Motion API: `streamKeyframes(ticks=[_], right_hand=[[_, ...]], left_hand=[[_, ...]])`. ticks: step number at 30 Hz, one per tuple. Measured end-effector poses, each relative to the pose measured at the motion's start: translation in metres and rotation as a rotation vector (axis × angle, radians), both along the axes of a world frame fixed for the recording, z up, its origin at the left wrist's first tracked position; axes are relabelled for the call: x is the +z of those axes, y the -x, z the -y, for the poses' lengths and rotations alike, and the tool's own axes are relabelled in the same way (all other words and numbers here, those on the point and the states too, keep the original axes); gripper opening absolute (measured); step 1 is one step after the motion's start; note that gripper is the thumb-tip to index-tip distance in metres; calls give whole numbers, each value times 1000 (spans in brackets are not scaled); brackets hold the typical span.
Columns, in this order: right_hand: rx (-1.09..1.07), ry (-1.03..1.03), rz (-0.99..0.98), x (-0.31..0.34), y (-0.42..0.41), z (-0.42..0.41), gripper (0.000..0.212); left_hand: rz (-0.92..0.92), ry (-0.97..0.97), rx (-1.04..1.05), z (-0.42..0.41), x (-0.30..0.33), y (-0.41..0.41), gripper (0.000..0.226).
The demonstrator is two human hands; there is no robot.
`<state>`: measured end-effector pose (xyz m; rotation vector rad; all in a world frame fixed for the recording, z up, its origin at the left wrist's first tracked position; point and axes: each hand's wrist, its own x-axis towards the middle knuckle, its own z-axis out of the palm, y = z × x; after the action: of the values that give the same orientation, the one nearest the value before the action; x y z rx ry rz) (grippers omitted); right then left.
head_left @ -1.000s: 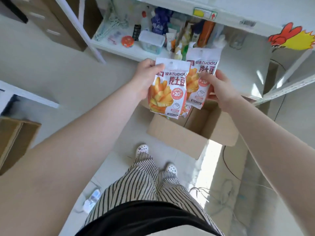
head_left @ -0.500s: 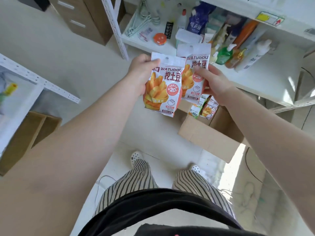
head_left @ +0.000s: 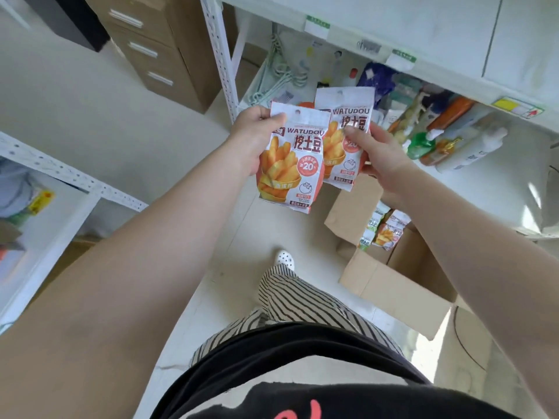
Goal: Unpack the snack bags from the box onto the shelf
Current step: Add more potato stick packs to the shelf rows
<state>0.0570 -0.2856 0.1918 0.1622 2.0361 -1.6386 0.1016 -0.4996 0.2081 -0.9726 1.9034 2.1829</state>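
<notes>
Two snack bags are held up in front of the white shelf (head_left: 499, 182), one per hand. The left hand (head_left: 252, 140) is closed on the nearer snack bag (head_left: 290, 164), thumb across the top left corner and fingers hidden behind the pack. The right hand (head_left: 381, 158) pinches the farther snack bag (head_left: 344, 137) at its right edge, thumb on the printed face. The nearer bag overlaps the farther one's left side; both hang upright, print facing the camera.

The cardboard box (head_left: 393, 285) is seen open on the floor below and to the right, with more snack bags (head_left: 384, 229) standing inside, so the unpacking is judged to be partly done at most. On the shelf, bottles (head_left: 435, 146) and other goods are crowded at the back and left; bare surface is seen towards the right and front.

Step in hand, as judged: carrying the pair to the shelf for placing.

Notes for doing it well:
- the bags should be drawn apart before setting down, so that neither drags the other
- a bare patch to the right of the bottles would be best aimed for; the bottles look easily toppled
- each bag is better lowered onto its bottom edge or laid flat, then released, not dropped
- light, puffed packs are likely to slide or tip, so grip is best kept until the bag is resting
</notes>
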Motion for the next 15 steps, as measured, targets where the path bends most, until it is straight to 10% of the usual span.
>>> streamKeyframes(ticks=[15], right_hand=[[-12, 17, -29, 15, 155, 61, 35]], left_hand=[[1, 46, -77, 65, 11, 165, 15]])
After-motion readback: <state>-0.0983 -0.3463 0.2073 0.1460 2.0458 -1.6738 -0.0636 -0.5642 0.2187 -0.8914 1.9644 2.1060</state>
